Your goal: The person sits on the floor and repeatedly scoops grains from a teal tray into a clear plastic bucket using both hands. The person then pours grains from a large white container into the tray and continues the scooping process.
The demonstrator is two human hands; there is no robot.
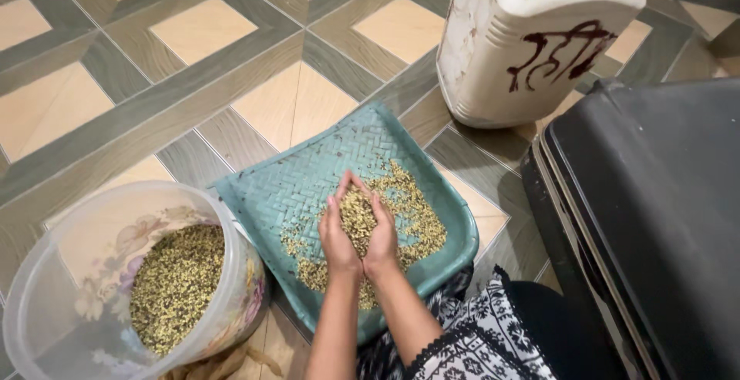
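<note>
A teal woven winnowing tray (308, 164) lies on the tiled floor with yellowish-green grains (420, 222) spread over its near half. My left hand (337, 233) and my right hand (383, 232) are cupped together over the tray, side by side, with a heap of the grains scooped between the palms. Both hands rest on or just above the grain pile. To the left stands a clear plastic bucket (77, 233) tilted toward me, holding more of the same grains (173, 284).
A large white plastic jerrycan (532, 41) with dark red markings stands behind the tray at right. A black case (655, 218) fills the right side. My patterned black-and-white clothing (478, 341) is at the bottom edge.
</note>
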